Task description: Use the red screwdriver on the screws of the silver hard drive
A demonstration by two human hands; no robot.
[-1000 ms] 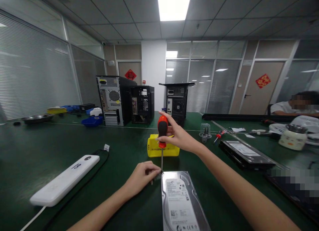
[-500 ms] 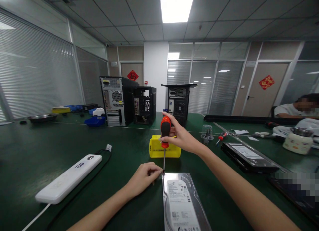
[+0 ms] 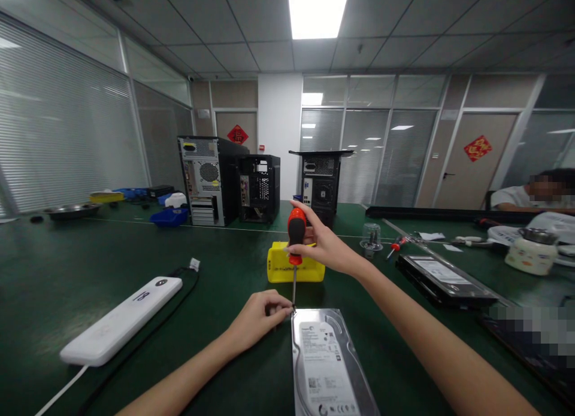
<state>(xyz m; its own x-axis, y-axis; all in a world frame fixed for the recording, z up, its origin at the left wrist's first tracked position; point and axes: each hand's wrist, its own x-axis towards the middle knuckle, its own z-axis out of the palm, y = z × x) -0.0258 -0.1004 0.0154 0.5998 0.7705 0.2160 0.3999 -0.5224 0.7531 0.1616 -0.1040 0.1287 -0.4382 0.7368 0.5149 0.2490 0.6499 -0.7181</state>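
Observation:
My right hand (image 3: 327,243) grips the red and black handle of a screwdriver (image 3: 297,236), which stands nearly upright. Its shaft runs down to the far left corner of a silver hard drive (image 3: 330,368) lying label side up on the green table. Beside that corner, close to the screwdriver's tip, my left hand (image 3: 262,316) rests with thumb and fingertips pinched together. Whatever they pinch is too small to make out. Behind the screwdriver sits a yellow bin (image 3: 278,266), partly covered by my right hand.
A white power strip (image 3: 123,320) with a black cable lies at left. Several computer cases (image 3: 206,182) stand at the back. On the right are another hard drive (image 3: 442,275), a second screwdriver (image 3: 397,246), a clear cup (image 3: 371,236) and a jar (image 3: 532,254). A person (image 3: 516,199) sits at far right.
The whole view has shifted slightly. Both hands keep nearly the same pose, and the screwdriver stays at the drive's corner.

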